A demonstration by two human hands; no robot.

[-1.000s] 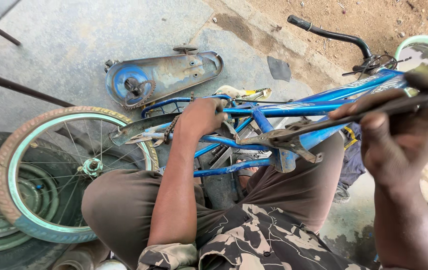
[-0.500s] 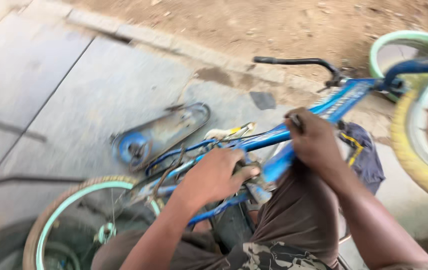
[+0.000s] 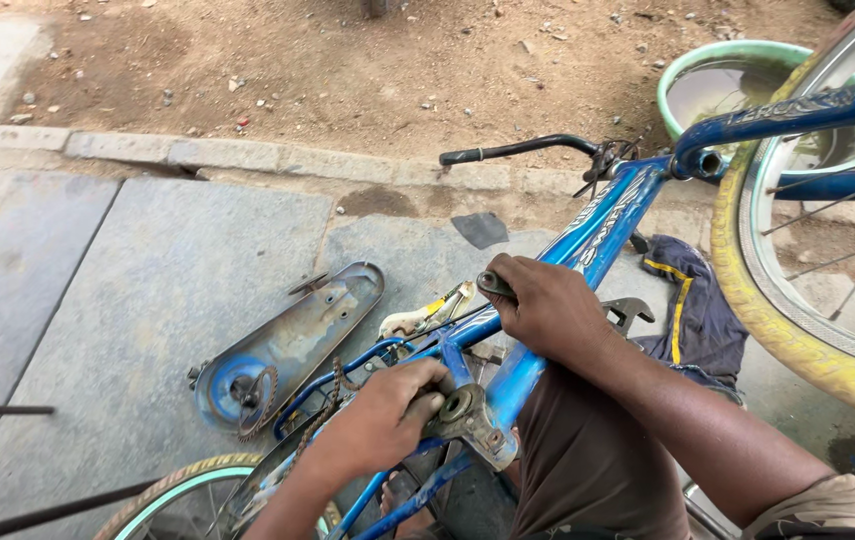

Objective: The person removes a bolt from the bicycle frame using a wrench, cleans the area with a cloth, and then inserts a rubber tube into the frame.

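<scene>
Going left to right: the chain cover (image 3: 283, 345) is off the bike and lying flat on the stone floor (image 3: 128, 280), with a rusty bit of chain (image 3: 260, 400) draped at its round end. Just right of that, the left hand (image 3: 378, 425) has its grip closed around the crank area, fingers wrapped on the metal by the bottom bracket (image 3: 463, 405) of the blue bike frame (image 3: 588, 235). So I'd say this is the middle of stripping or refitting the crank, with the cover already out of the way.

The right hand (image 3: 548, 310) is clamped shut on a dark tool handle (image 3: 496, 284), held against the frame tube; can't tell what the working end is. A spanner (image 3: 628, 312) lies just beyond that hand, near a dark blue cloth (image 3: 698, 310).

My guess for the next move: the left hand needs to keep that bracket steady while the right gets the tool seated squarely, otherwise it'll slip.

The setting is outdoors, with grey slabs, a kerb, then bare dirt. At far right are a yellow-tyred wheel (image 3: 798, 340) and a green basin of water (image 3: 748, 80).
</scene>
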